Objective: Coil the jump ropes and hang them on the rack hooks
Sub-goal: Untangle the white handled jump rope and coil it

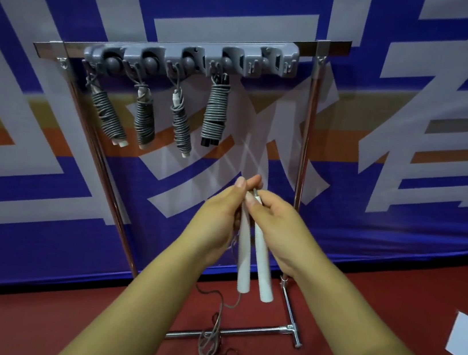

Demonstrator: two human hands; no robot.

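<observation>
Both hands meet in front of the rack, and the coming move turns on how the two white handles [252, 249] lie: side by side, nearly upright, their long axis running from about 12 o'clock at the cord ends down to 6 o'clock at the free ends, tilted slightly toward 5. The left hand [220, 220] curls round the upper part of the left-lying handle from the 9 o'clock side, thumb and forefinger raised at the top; the right hand [276, 228] pinches the top of the other handle from the 3 o'clock side, its fingertip on the metal cord fitting. Both hands touch the handles, so neither has any reach to make. The grey cord [211, 339] drops from the handles toward 6 o'clock and lies in a loose tangle on the red floor [55, 326], not yet wound; winding would probably run along the handles' long axis. The rack [309, 127] stands at 12 o'clock from the hands, its grey hook strip [195, 57] across the top bar. As for what it holds: four coiled ropes [215, 111] hang from the left and middle hooks, while the hooks at the strip's right end, toward 1 o'clock, look free, and I judge those the likely place for this rope.
</observation>
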